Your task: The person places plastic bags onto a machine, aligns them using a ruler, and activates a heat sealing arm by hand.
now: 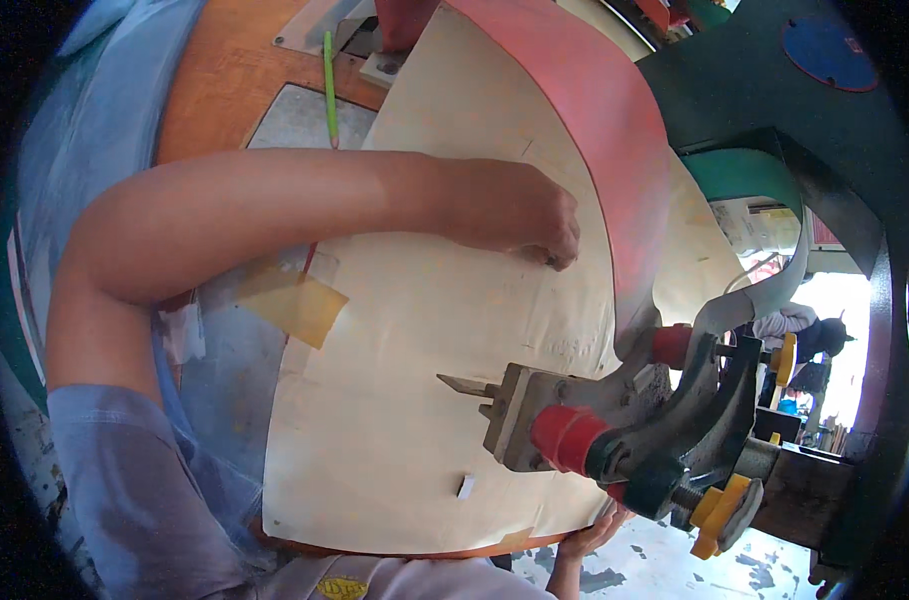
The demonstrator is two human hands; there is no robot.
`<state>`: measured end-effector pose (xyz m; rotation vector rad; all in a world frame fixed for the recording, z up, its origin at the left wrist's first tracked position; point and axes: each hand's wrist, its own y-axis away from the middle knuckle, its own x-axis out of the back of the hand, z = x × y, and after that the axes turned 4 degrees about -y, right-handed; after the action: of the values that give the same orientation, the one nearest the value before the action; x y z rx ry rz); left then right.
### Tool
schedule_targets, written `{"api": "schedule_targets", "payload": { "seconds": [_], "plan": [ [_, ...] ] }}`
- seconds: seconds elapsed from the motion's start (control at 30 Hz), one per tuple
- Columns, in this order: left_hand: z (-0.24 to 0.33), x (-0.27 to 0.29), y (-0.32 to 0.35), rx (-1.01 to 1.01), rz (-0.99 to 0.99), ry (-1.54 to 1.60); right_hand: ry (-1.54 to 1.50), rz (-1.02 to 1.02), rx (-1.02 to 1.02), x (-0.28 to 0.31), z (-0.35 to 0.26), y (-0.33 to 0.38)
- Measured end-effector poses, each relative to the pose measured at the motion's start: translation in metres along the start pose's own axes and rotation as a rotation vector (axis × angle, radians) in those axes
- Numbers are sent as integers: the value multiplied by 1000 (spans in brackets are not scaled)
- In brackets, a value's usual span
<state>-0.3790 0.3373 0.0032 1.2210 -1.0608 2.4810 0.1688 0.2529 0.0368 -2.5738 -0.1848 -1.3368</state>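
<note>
So the left arm reaches right across the big cream sheet [374, 420], and the left grip [534, 212] is over its upper right part, next to the wide pinkish-red band [634, 150] that curves down to the machine. The fingers there are curled and bunched, tips pointing down at the sheet. Honestly can't tell if they're pinching anything, since the undersides are hidden.

The right grip [594, 530] is down at the lower right edge of the sheet, partly blocked by the machine head, so I can't tell whether it's clenched or loose either.

The sheet lies flat over most of the orange-brown counter [214, 80], with a strip of that orange showing along its near edge. There's a little white scrap [465, 487] on it, plus an amber patch [319, 310] overlapping its left edge. The metal machine head, with a red knob [569, 440] and a yellow knob [724, 515], sticks out over the right side, a pointed metal tip [461, 385] facing left.

Past the forearm, a green pencil [330, 85] lies with its tip on a grey plate [294, 118]. Way off to the right there's another person [789, 322] in front of a bright opening.
</note>
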Motion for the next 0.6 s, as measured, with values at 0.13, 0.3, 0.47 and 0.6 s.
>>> {"api": "schedule_targets", "payload": {
  "seconds": [0.13, 0.3, 0.47, 0.6],
  "plan": [
    [-4, -2, 10, -34, 117, -77, 11, 54, 13, -3, 27, 0],
    [-4, -4, -1, -32, 98, -103, 3, 129, 152, 3, 133, -1],
    [-5, -9, 1, -16, 126, -180, 106, 53, 440, 2, 137, -1],
    [-3, -12, -2, 38, 146, -140, 361, 119, 727, 14, 179, 2]
  ]
}}
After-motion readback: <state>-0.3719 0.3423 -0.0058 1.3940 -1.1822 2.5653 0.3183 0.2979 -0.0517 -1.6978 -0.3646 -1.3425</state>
